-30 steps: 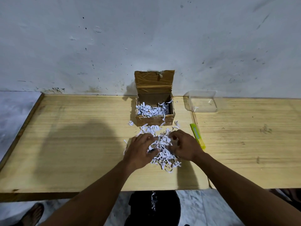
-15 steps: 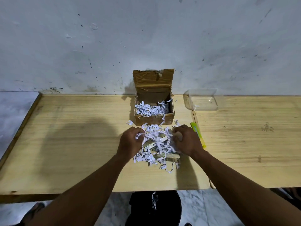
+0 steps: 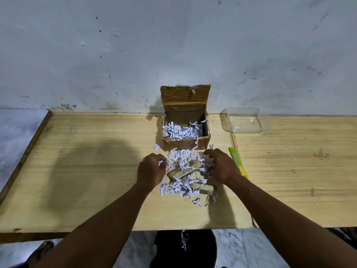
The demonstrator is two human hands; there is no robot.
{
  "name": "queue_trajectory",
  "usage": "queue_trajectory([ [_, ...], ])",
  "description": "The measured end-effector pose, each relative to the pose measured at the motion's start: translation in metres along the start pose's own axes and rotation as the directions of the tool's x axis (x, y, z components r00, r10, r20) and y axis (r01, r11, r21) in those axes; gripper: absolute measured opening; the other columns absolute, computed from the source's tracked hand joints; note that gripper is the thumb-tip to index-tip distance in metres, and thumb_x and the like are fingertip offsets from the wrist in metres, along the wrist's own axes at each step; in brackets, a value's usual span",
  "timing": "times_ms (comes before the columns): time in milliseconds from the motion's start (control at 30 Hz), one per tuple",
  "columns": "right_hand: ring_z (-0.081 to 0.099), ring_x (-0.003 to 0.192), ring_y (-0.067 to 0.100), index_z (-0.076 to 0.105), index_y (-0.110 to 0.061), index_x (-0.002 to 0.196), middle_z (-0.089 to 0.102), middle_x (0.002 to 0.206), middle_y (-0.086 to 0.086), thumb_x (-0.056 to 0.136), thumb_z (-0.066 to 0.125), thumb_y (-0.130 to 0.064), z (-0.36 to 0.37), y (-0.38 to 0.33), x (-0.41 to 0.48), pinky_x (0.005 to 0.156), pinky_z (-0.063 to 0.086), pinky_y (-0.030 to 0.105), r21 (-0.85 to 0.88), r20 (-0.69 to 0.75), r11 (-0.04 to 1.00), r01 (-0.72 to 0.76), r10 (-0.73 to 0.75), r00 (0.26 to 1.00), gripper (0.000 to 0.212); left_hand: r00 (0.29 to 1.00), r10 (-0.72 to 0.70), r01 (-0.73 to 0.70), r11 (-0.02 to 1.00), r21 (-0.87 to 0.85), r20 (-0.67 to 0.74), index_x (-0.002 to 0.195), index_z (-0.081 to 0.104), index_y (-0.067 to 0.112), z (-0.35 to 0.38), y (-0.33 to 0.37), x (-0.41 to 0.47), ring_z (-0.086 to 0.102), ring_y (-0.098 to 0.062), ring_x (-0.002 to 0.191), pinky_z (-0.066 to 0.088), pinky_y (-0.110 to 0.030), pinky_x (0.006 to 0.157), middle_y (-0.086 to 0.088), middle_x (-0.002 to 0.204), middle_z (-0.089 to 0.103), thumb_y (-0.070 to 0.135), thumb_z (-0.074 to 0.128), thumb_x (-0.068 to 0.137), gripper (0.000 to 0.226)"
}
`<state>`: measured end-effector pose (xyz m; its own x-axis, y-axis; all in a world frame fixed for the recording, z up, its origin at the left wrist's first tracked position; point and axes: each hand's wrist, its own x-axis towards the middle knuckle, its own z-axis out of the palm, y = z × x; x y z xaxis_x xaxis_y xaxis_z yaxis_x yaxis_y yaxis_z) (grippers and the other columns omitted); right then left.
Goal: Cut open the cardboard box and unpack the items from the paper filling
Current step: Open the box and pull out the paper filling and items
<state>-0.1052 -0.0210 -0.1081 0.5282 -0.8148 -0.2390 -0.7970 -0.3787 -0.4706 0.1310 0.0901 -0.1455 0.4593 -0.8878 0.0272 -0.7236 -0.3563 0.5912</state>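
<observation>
So, table (image 3: 96, 171): pale wood, set against a wall.
cardboard box (image 3: 183, 145): far centre, lid up, some shreds inside.
clear tub (image 3: 243, 120): far, right of box, apart from it.
paper filling (image 3: 181, 161): loose heap just near of box, btwn both hands.
left hand (image 3: 151, 171): left edge of heap, grip curled on shreds.
right hand (image 3: 222, 167): right edge of heap, grip curled into shreds.
items (image 3: 183, 172): small tan packs, half-buried in heap.
cutter (image 3: 238, 161): yellow-green, flat on table, just right of right hand.
</observation>
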Motion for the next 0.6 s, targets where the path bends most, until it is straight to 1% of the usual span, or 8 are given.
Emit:
queue_trajectory([
  [67, 0.058, 0.109, 0.031, 0.057, -0.027, 0.126, 0.06, 0.117, 0.004, 0.057, 0.067, -0.047, -0.003, 0.004, -0.004, 0.082, 0.05, 0.038, -0.035, -0.026, 0.999, -0.016, 0.015, 1.0, 0.073, 0.999, 0.039, -0.037, 0.996, 0.075, -0.024, 0.102, 0.072, 0.022, -0.001, -0.007, -0.001, 0.064, -0.032, 0.094, 0.052, -0.041, 0.076, -0.005, 0.099, 0.069, 0.024, 0.069, 0.084, 0.018],
  [133, 0.057, 0.11, 0.027, 0.056, -0.032, 0.122, 0.061, 0.115, 0.0, 0.052, 0.055, -0.063, -0.001, 0.002, -0.008, 0.085, 0.048, 0.038, -0.023, -0.047, 0.999, -0.023, 0.022, 0.999, 0.076, 0.985, 0.169, -0.165, 0.98, 0.108, -0.029, 0.114, 0.068, 0.024, -0.003, -0.007, -0.003, 0.063, -0.029, 0.102, 0.05, -0.042, 0.08, -0.003, 0.111, 0.067, 0.03, 0.063, 0.087, 0.028],
  [233, 0.055, 0.11, 0.023, 0.053, -0.034, 0.123, 0.058, 0.117, -0.004, 0.061, 0.07, -0.059, 0.011, -0.002, -0.009, 0.085, 0.047, 0.037, -0.011, -0.015, 1.0, -0.018, 0.017, 1.0, 0.07, 0.89, 0.439, -0.454, 0.879, 0.144, 0.124, 0.127, 0.06, 0.032, -0.006, -0.001, -0.007, 0.054, -0.024, 0.123, 0.046, -0.045, 0.093, -0.002, 0.133, 0.059, 0.038, 0.047, 0.096, 0.034],
  [300, 0.056, 0.108, 0.024, 0.056, -0.032, 0.122, 0.055, 0.111, -0.004, 0.063, 0.076, -0.05, 0.018, -0.002, -0.004, 0.078, 0.048, 0.034, -0.036, 0.02, 0.999, -0.003, 0.004, 1.0, 0.065, 0.817, 0.511, -0.561, 0.811, 0.165, 0.267, 0.132, 0.055, 0.034, -0.003, 0.003, -0.011, 0.042, -0.02, 0.135, 0.038, -0.047, 0.1, 0.001, 0.143, 0.052, 0.044, 0.034, 0.1, 0.039],
  [333, 0.057, 0.105, 0.026, 0.06, -0.029, 0.117, 0.054, 0.105, -0.004, 0.064, 0.077, -0.043, 0.02, -0.001, 0.0, 0.074, 0.048, 0.032, -0.034, 0.013, 0.999, -0.009, 0.01, 1.0, 0.058, 0.811, 0.498, -0.561, 0.81, 0.168, 0.308, 0.133, 0.053, 0.034, -0.001, 0.004, -0.012, 0.038, -0.02, 0.139, 0.034, -0.048, 0.103, 0.003, 0.146, 0.049, 0.047, 0.028, 0.101, 0.043],
  [400, 0.06, 0.098, 0.031, 0.067, -0.022, 0.105, 0.053, 0.096, 0.0, 0.07, 0.075, -0.029, 0.02, 0.0, 0.006, 0.068, 0.044, 0.03, -0.002, -0.025, 0.999, -0.042, 0.042, 0.999, 0.036, 0.851, 0.423, -0.489, 0.854, 0.177, 0.311, 0.135, 0.05, 0.036, 0.002, 0.004, -0.012, 0.032, -0.021, 0.144, 0.03, -0.05, 0.107, 0.003, 0.151, 0.044, 0.056, 0.018, 0.1, 0.052],
  [467, 0.061, 0.1, 0.034, 0.069, -0.019, 0.105, 0.058, 0.102, 0.006, 0.078, 0.072, -0.022, 0.016, 0.005, 0.011, 0.071, 0.045, 0.032, 0.026, -0.075, 0.996, -0.081, 0.083, 0.994, 0.027, 0.887, 0.362, -0.424, 0.885, 0.195, 0.285, 0.138, 0.048, 0.037, 0.002, 0.003, -0.01, 0.031, -0.023, 0.145, 0.03, -0.053, 0.108, 0.001, 0.151, 0.043, 0.061, 0.012, 0.098, 0.059],
  [600, 0.052, 0.113, 0.03, 0.057, -0.024, 0.127, 0.055, 0.124, 0.004, 0.072, 0.07, -0.032, 0.01, 0.01, 0.004, 0.085, 0.048, 0.04, -0.035, -0.168, 0.999, -0.033, 0.027, 0.985, 0.057, 0.877, 0.434, -0.471, 0.859, 0.198, 0.205, 0.141, 0.047, 0.03, -0.004, 0.001, -0.009, 0.035, -0.021, 0.142, 0.026, -0.057, 0.111, -0.001, 0.146, 0.05, 0.055, 0.026, 0.1, 0.053],
])
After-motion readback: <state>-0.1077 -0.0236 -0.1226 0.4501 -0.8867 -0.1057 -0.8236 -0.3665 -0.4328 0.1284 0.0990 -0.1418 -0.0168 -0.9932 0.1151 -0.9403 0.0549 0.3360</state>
